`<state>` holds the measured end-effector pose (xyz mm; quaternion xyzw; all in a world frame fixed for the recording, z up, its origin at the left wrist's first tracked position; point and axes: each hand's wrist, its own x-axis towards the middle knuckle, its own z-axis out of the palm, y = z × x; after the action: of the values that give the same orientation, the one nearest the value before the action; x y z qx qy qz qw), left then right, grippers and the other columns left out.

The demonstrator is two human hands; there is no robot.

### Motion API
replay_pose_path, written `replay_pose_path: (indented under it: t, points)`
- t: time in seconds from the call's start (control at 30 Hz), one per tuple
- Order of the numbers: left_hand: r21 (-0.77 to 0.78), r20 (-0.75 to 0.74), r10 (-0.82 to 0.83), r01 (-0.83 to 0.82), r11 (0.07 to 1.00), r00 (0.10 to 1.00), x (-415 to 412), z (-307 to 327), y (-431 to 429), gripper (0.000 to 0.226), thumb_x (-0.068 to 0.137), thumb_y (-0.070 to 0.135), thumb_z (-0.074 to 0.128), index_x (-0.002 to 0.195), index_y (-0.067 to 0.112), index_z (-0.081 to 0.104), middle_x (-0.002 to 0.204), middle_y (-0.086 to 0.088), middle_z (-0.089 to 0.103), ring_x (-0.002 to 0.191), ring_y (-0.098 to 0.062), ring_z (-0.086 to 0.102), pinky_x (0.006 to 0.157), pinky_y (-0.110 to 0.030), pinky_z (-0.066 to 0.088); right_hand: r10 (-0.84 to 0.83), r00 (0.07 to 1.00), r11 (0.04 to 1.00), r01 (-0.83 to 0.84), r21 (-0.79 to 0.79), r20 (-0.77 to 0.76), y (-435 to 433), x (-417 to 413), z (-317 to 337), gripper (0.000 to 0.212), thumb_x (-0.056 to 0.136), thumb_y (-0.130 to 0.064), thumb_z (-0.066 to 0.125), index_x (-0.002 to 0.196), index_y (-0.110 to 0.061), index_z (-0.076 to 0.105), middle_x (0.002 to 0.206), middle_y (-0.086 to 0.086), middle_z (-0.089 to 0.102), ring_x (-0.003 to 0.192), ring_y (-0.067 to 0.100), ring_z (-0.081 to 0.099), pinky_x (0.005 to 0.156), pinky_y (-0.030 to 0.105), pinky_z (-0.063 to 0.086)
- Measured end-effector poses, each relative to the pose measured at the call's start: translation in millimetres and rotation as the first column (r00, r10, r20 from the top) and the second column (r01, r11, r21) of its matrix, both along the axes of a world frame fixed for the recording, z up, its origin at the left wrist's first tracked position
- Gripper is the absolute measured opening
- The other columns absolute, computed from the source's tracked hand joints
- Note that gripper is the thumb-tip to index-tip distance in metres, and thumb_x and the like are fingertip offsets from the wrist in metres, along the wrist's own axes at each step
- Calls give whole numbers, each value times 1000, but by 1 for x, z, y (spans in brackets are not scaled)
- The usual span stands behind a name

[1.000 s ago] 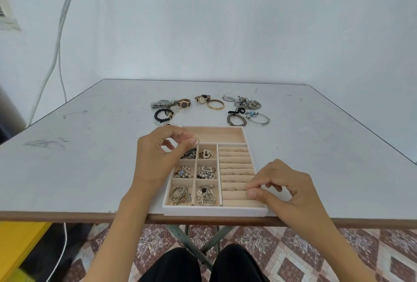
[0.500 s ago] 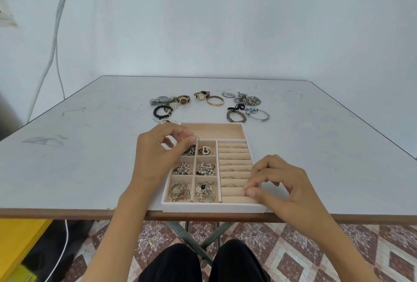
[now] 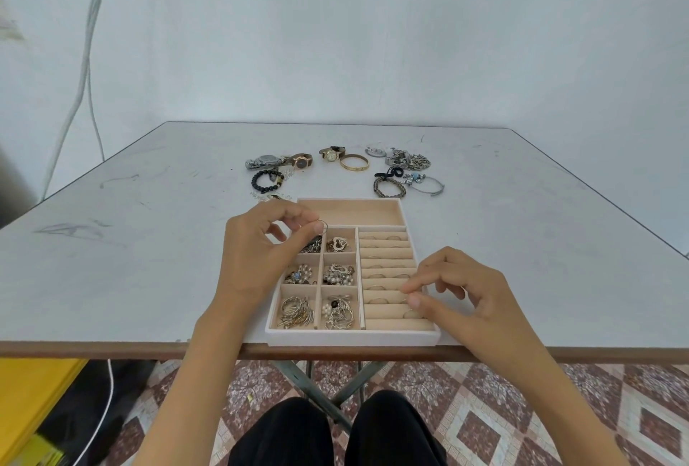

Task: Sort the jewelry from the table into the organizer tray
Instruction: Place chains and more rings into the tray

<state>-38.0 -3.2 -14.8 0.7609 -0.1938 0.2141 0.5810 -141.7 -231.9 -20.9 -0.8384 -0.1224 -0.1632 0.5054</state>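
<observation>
**Ana:** While the left hand [image 3: 268, 253] hangs over the tray [image 3: 354, 338], what have its fingers [image 3: 290, 212] got?

**Ben:** Thumb and forefinger pinch a thin ring [image 3: 321, 227]. It is held just above the far-left small square compartment. The other fingers are curled loosely behind.

**Ana:** And the right hand [image 3: 458, 301]?

**Ben:** It sits over the padded ring rolls on the tray's right side, near the front. Its fingers [image 3: 425, 273] are bent, with thumb tip and forefinger tip close together. I cannot tell whether anything is between them.

**Ana:** Where is the tray?

**Ben:** It is on the worktop [image 3: 149, 260], at the near edge and right in front of the person. Its six small squares hold heaps of little pieces.

**Ana:** What lies loose beyond it?

**Ben:** Watches [image 3: 298, 160], a gold bangle [image 3: 354, 162] and a black bead bracelet [image 3: 265, 181] lie there. A braided bracelet [image 3: 389, 187] is just past the tray's far rim. A tangle of silver chains [image 3: 408, 159] lies farther back.
</observation>
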Motion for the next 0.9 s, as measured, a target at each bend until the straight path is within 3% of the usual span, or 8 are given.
replay_pose_path:
  t: [0.17,0.43,0.57,0.67,0.77,0.83,0.9]
  points:
    - [10,-5,3,-3,1000,1000,-1,0,0,9,75,16,79,82,18,73,79,5,71,77,-13,62,67,-22,48,5,1000,1000,-5,-11,-2,1,0,0,10,76,-26,73,81,-34,75,89,-8,63,78,13,52,69,26,41]
    - [16,-17,0,0,1000,1000,-1,1,-1,8,75,16,79,81,17,74,76,4,70,74,-10,61,64,-18,46,14,1000,999,-15,-41,-10,0,1,-1,12,74,-30,72,85,-35,74,90,-9,63,80,12,53,72,9,37]
    - [4,-41,-5,5,1000,999,-2,3,-2,8,75,17,80,81,17,74,75,3,71,72,-9,60,65,-16,45,24,1000,998,-25,-59,-13,0,3,-2,10,78,-33,69,87,-36,73,92,-8,63,87,16,56,78,13,39]
    - [-38,-86,-14,10,999,996,-6,7,-5,9,71,18,81,78,17,75,75,2,72,67,-5,56,66,-17,46,-34,999,999,35,-30,39,-2,4,-2,15,88,-35,58,92,-34,72,95,-9,65,92,14,58,74,17,41]
    - [-32,-88,-65,62,998,994,-19,14,-7,10,69,18,81,76,17,75,73,5,71,67,-5,58,71,-19,49,-204,977,978,206,-25,66,-4,9,-6,23,95,-17,49,100,-29,68,108,-17,62,108,1,55,89,15,42]
    - [5,-101,-144,145,989,984,-32,20,-9,11,66,23,81,73,18,76,70,6,71,70,-9,63,76,-16,49,-298,955,948,296,-120,8,-3,13,-9,31,98,-7,45,113,-25,65,128,-14,55,123,-1,45,105,17,33]
    - [84,-109,-224,233,969,969,-45,24,-12,12,63,29,82,71,22,77,72,8,72,72,-8,65,77,-14,49,-340,938,915,316,-252,-60,-1,16,-11,36,100,-10,40,130,-22,56,144,-10,42,136,4,32,110,17,20]
